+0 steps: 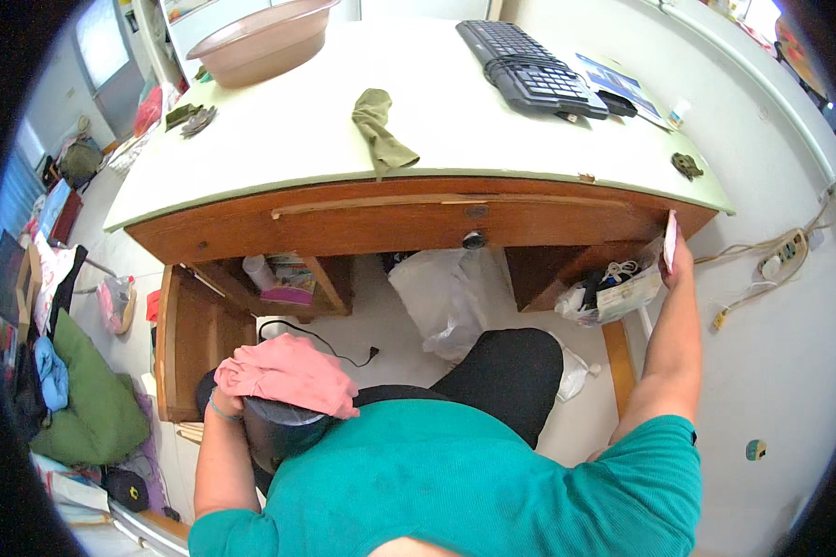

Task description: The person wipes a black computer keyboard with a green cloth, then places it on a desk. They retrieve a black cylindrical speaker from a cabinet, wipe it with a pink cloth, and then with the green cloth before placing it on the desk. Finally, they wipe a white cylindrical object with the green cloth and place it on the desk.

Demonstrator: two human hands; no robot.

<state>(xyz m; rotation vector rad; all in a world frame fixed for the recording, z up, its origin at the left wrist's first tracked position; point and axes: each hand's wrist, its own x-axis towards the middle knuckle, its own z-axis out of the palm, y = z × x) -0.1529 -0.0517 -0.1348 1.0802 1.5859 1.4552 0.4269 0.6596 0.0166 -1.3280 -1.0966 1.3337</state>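
Observation:
My left hand [225, 401] is closed on the edge of a folded pink cloth [288, 371], which lies over a dark rounded shape by my left thigh. Most of that hand's fingers are hidden by the cloth. My right arm reaches out to the desk's right front corner. There my right hand [679, 266] is closed on a thin pink-and-white item [671, 239], seen almost edge-on, so its kind is unclear. Just beside this hand, a clear plastic bag [613, 295] holding cables and small things sits in the desk's right side.
A wooden desk [297, 148] with a pale top stands before me. It bears a pinkish-brown basin [265, 45], an olive cloth [381, 130] and a black keyboard [529, 70]. An open cabinet door [178, 343] and a white plastic bag [444, 297] are below. A power strip [788, 255] hangs right.

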